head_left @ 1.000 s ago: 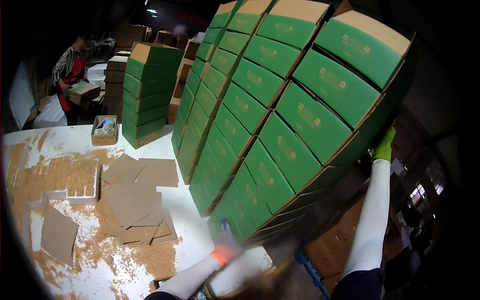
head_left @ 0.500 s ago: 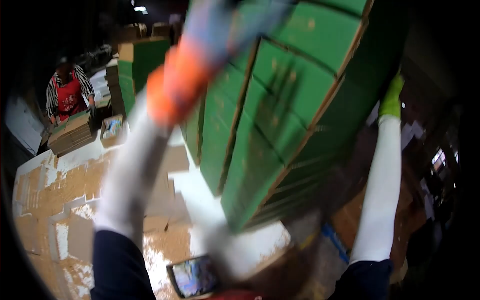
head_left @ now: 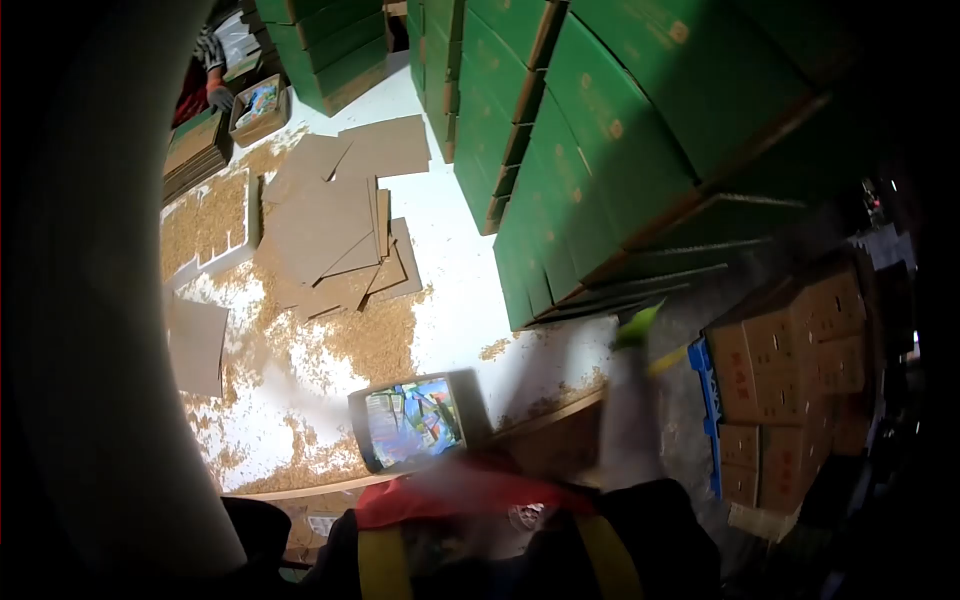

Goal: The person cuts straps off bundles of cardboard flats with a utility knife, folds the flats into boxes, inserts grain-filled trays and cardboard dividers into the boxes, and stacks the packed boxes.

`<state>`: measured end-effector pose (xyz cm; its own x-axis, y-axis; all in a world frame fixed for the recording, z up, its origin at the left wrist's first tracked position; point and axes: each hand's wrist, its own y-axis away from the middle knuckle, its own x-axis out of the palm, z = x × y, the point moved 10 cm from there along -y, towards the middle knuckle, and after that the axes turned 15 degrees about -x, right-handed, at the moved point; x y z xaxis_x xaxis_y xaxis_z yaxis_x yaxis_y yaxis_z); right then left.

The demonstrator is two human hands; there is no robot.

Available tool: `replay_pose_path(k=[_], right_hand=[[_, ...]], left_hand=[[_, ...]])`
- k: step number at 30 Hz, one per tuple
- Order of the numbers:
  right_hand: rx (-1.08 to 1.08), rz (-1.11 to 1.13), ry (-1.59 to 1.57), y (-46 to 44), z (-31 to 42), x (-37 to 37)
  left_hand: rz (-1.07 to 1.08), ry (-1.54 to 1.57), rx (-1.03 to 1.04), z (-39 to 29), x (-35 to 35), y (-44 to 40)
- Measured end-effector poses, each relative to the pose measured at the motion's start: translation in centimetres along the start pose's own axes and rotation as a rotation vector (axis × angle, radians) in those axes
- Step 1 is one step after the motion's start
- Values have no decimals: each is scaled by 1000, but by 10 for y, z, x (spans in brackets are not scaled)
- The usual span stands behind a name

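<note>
Here, a brown-flecked table bears green boxes, cartons alongside; right hand blurred, both grips unclear.

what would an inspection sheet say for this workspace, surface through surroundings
Surface: white table, strewn with brown crumbs
Job's things: green boxes, stacked in columns
Clutter: loose cardboard sheets; colourful packets in an open container near the edge
Grips: right grip green-gloved, blurred, near the boxes' base, contact unclear; left grip out of view
Cables: nothing seen
Surroundings: brown cartons at right; another person's gloved hand at upper left
</note>
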<state>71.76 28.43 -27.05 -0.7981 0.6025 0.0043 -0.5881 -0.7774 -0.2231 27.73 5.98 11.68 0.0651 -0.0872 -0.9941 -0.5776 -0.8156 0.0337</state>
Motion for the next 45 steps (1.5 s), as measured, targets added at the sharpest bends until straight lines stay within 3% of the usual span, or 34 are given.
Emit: replay_pose_path(k=[3,12,19,25,28,31,33,34,36,37,38,40,41,42,43,45], right_hand=[[442,-86,-395,79,-50,49],[382,-245,-1007,99,-4,87],[554,-170,-859,155,-37,102],[637,-19,-731,212,-33,119],[647,231,-534,281,9,109],[520,660,-316,335,80,130],[247,957,-263,330,121,188],[136,1014,-398,322,119,228],[335,1065,-270,325,122,289],[299,1084,-167,315,81,323],[265,1051,-20,308,48,352],[148,953,341,298,-13,402],[12,951,635,305,7,412],[-97,932,937,313,31,420],[-170,881,1029,345,76,424],[-192,886,967,386,97,442]], left_hand=[[47,-10,-31,-8,7,16],[118,-37,-65,-22,13,35],[86,-45,-165,-9,-4,43],[-62,-53,-272,48,-46,32],[-175,-22,-361,106,-74,34],[-289,82,-533,202,-79,56],[-323,209,-724,283,-46,86],[-302,298,-858,328,-6,108],[-223,528,-1174,405,120,170],[-155,655,-1339,420,196,203],[-347,854,-1270,421,272,226],[-467,952,-1546,412,374,261],[-485,1055,-1626,411,419,268],[-370,911,-1663,401,414,263],[-386,736,-1728,391,398,256],[-426,1260,-1533,394,430,214]])
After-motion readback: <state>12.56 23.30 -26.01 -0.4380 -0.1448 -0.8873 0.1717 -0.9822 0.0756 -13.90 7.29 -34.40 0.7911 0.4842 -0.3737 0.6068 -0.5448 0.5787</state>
